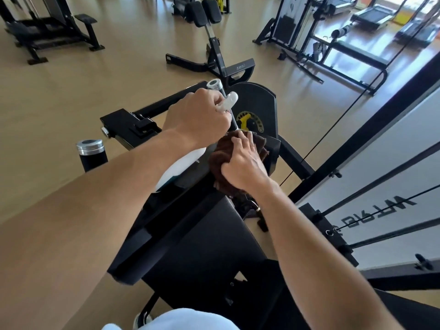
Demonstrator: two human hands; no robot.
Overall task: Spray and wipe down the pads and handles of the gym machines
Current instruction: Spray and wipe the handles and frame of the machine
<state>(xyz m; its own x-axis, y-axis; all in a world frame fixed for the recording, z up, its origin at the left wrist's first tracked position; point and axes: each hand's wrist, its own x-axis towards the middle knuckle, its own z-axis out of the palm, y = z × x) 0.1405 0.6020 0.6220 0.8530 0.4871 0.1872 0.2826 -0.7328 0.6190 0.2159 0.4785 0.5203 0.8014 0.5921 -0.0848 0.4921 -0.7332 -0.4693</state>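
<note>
Head view, the only one supplied: I look down on a black gym machine with two chrome-capped handles. My left hand (197, 117) is curled round the neck of a white spray bottle (181, 166), whose trigger head (228, 102) sticks out past the knuckles beside the far handle (222, 101); the bottle body runs back under the wrist. Whether a finger lies on the trigger I cannot tell.

My right hand (242, 163) grips a bunched brown cloth (226, 151) and presses it against the base of that far handle, where the bar meets the black frame (271, 148). The fingers are curled into the folds, not spread.

The near handle (91, 153) stands well apart to the left, with no hand on it. The black seat pad (204, 239) lies below both forearms.

Judgement: the step in hand is wiping the far handle, starting low on it. The next move calls for the cloth to wrap the bar and travel up toward the chrome cap, with the bottle lifted clear of its path. The near handle and the seat pad then want spray and cloth in turn.
</note>
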